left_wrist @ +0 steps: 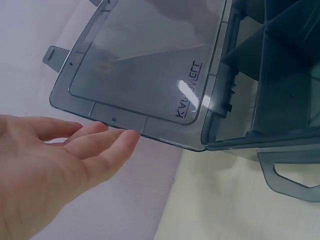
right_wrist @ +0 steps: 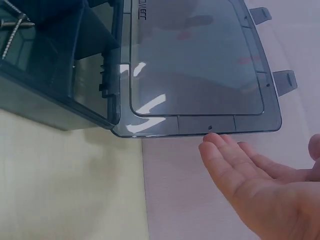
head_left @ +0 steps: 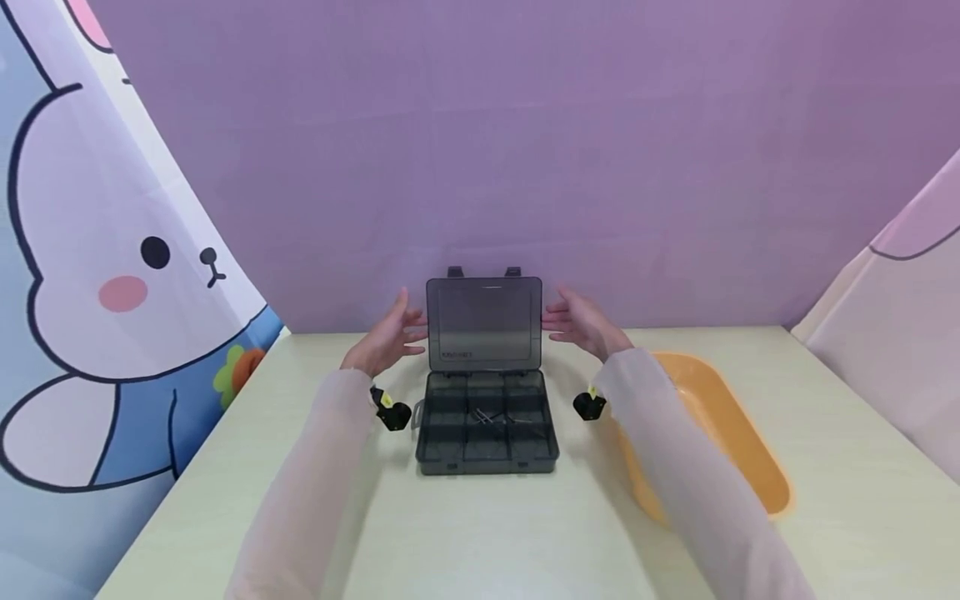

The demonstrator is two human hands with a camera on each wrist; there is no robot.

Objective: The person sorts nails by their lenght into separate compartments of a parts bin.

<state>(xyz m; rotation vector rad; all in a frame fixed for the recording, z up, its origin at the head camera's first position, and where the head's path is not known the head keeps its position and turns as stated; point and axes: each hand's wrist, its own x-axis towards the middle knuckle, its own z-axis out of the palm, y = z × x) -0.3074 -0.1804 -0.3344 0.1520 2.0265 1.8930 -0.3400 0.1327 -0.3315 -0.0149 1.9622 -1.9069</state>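
A dark translucent organizer box (head_left: 487,468) stands on the table with its lid (head_left: 483,325) raised upright at the back. Several metal screws (right_wrist: 16,31) lie in its compartments. At the lid's left edge, my left hand (head_left: 388,335) has its fingers loosely extended, fingertips right at the rim in the left wrist view. On the opposite side, my right hand (head_left: 588,323) holds its fingers nearly straight, their tips at the lid's right edge. Neither hand grips anything. Two latch tabs (head_left: 455,272) stick up from the lid's top, and a carrying handle (left_wrist: 290,185) juts from the box's left side.
An orange-yellow plastic basin (head_left: 750,442) sits on the table (head_left: 487,542) at the right, partly hidden by the right sleeve. Behind the box hangs a purple cloth backdrop (head_left: 480,150), with a cartoon-printed cloth (head_left: 82,250) along the left.
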